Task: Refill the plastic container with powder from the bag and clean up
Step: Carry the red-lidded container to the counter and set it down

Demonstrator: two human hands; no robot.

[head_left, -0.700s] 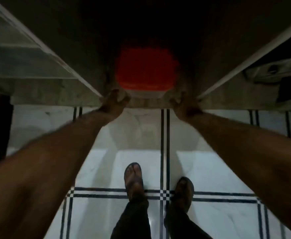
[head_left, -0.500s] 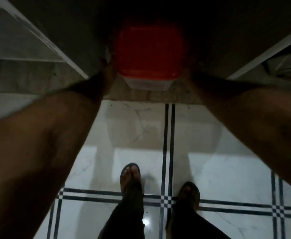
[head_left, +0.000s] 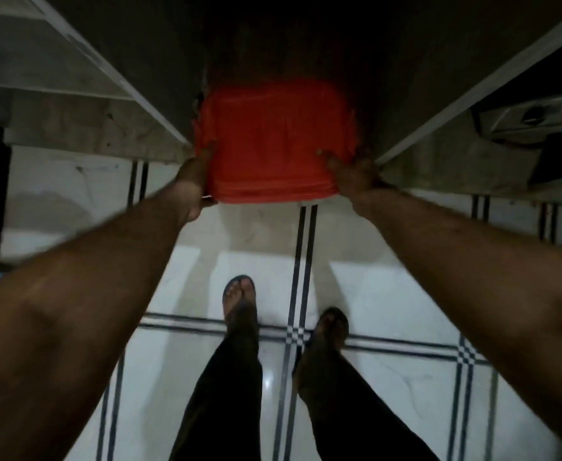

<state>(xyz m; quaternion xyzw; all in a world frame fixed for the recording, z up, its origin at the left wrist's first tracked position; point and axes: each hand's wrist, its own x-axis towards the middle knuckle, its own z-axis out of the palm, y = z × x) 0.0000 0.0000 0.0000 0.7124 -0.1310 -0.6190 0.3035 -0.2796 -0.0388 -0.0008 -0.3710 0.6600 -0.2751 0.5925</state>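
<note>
The plastic container (head_left: pixel 273 141) shows its square red lid from above; a sliver of its pale body peeks out below the lid's near edge. It sits half out of a dark shelf opening, overhanging the stone ledge. My left hand (head_left: pixel 194 181) grips its left near corner, thumb on the lid. My right hand (head_left: pixel 351 174) holds its right near corner, fingers on the lid. The powder bag is not in view.
A stone shelf ledge (head_left: pixel 83 134) runs left and right of the opening, with slanted partitions (head_left: pixel 130 91) on both sides. A metal object (head_left: pixel 532 118) lies on the right shelf. Below are white floor tiles (head_left: pixel 389 301) with dark stripes and my sandalled feet (head_left: pixel 239 304).
The red-lidded container has come forward out of the dark opening, past the ledge. Both hands moved from its sides deep inside to its near corners.
</note>
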